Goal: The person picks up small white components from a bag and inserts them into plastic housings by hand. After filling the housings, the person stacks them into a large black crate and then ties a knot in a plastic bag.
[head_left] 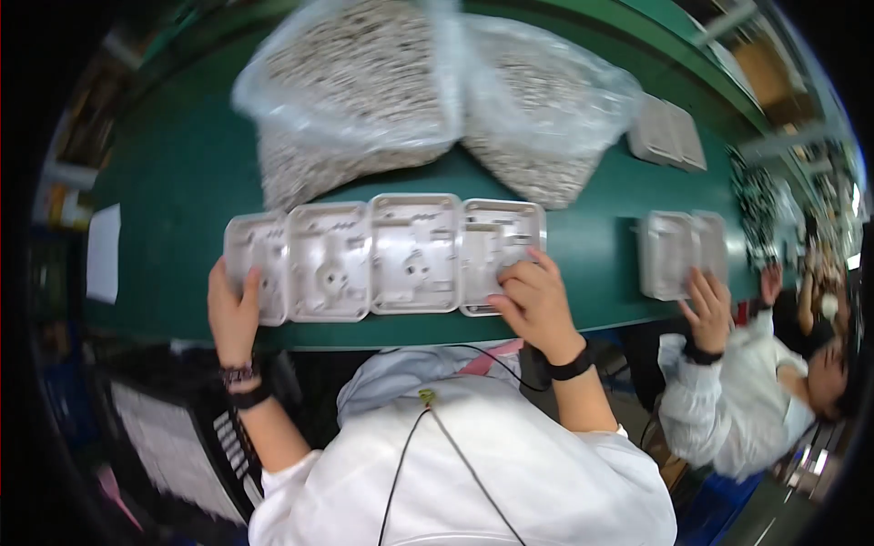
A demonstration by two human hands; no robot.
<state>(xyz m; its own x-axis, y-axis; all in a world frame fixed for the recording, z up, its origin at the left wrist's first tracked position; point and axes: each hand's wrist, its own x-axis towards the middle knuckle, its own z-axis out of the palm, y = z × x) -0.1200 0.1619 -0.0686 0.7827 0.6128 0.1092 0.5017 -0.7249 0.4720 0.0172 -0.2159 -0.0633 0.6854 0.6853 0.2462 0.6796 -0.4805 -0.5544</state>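
Several pale grey plastic housings stand side by side in a row before me, their open insides facing up. The leftmost housing (262,238) is gripped at its left wall by my left hand (233,308), thumb inside the rim and fingers around the outside. Two middle housings, the second housing (330,250) and the third housing (415,235), show moulded posts and a round feature inside. Over the rightmost housing (487,232) my right hand (539,305) is bent, fingers curled together inside it. Whatever those fingertips may hold is hidden.
Behind the row sit two clear plastic bags, a left bag (355,82) and a right bag (542,91), full of small greyish parts. More grey housings (669,132) lie far right. A co-worker's hand (706,309) touches other housings (669,250). White paper (104,253) lies left on the green table (173,182).
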